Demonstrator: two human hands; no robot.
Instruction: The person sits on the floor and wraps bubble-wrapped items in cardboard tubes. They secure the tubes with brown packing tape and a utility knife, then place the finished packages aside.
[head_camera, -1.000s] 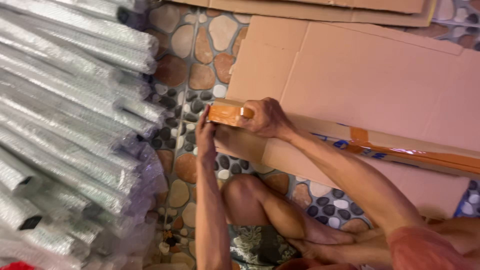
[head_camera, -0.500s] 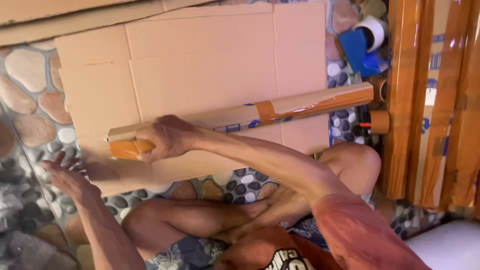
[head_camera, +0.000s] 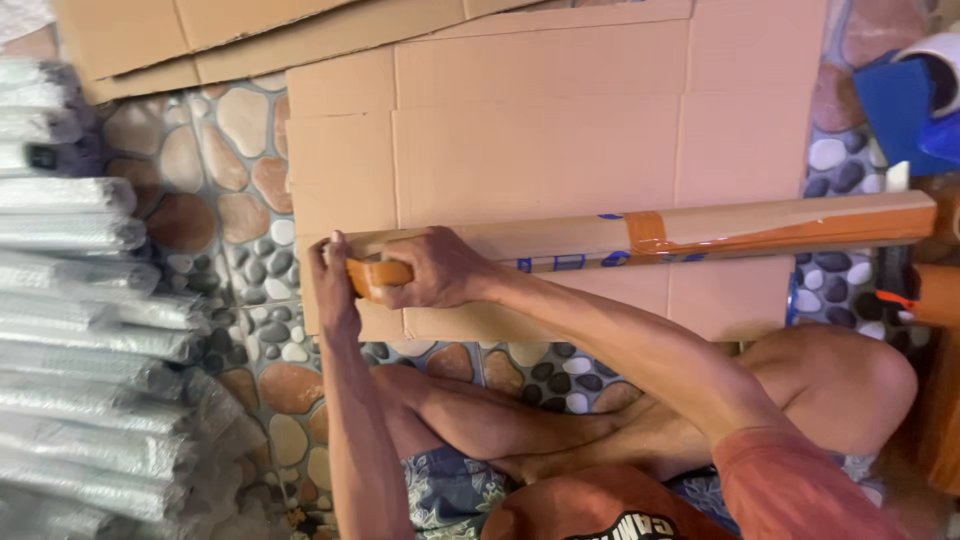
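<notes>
cardboard tube (head_camera: 640, 238) lies across the flat cardboard sheet (head_camera: 540, 150), long axis running away to our right, and we note both hands at its near end: right hand (head_camera: 435, 268) clamped around the orange-taped tip, left hand (head_camera: 333, 283) pressed flat against it.

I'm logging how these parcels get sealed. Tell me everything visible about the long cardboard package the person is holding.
The long cardboard package is a slim brown box lying level across a flattened cardboard sheet on the pebble-pattern floor. Orange-brown tape runs along its right half, with one band wrapped around its middle; blue printed marks show on its side. Its left end is covered in the same tape, where the left hand presses the tip and the right hand grips over it.
</notes>
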